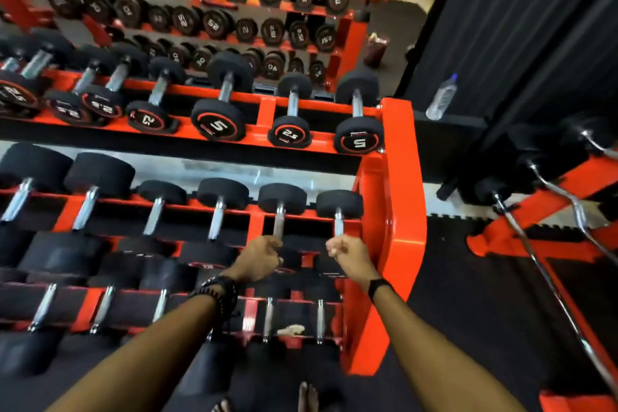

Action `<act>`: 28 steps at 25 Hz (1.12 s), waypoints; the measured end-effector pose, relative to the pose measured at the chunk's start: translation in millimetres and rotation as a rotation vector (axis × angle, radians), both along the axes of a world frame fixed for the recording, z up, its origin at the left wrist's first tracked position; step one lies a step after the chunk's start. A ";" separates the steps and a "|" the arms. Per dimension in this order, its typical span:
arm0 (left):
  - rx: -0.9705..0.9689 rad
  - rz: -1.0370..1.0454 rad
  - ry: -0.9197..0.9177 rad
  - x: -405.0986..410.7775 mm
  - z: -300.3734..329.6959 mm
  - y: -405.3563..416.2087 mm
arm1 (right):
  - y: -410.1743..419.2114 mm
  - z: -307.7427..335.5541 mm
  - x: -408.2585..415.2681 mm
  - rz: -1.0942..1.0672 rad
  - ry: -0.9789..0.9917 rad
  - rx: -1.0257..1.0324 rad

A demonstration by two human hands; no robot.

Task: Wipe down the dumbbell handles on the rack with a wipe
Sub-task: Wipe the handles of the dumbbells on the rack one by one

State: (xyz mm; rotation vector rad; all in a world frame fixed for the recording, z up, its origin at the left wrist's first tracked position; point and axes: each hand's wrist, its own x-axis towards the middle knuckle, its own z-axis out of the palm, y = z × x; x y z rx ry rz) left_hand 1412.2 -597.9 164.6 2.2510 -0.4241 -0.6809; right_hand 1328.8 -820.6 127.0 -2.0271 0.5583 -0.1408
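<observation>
Both hands are reaching to the middle tier of the red steel rack [398, 177]. The left hand [259, 257] is curling its grip around the chrome handle of a black rubber-headed dumbbell [278, 222], the right hand [347, 254] likewise on the neighbouring chrome handle [338, 222], probably to steady or lift them. The crumpled white wipe [291, 330] is lying on the lowest tier, in neither hand. Top-tier end caps are showing "5" [359, 143] and "2.5" [289, 134].

Black rubber floor [475, 294], dark corrugated wall [535, 27], mirror [234, 10] behind.
</observation>
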 end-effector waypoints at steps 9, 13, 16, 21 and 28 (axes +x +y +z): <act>0.062 0.062 0.095 -85.9 -36.5 1.8 | -4.3 -14.1 -73.3 0.053 0.104 -0.025; 0.147 0.050 0.122 -126.8 -53.9 28.4 | 30.1 -27.8 -116.3 0.097 0.172 0.048; 0.161 0.079 0.145 -162.0 -67.2 45.5 | 41.5 -38.0 -136.9 0.171 0.202 0.066; 0.176 0.171 0.190 -179.5 -80.6 57.8 | 33.8 -48.9 -131.7 0.244 0.234 0.080; 0.274 0.299 0.176 -181.5 -98.7 29.9 | 14.2 -85.5 -111.0 0.381 0.278 0.062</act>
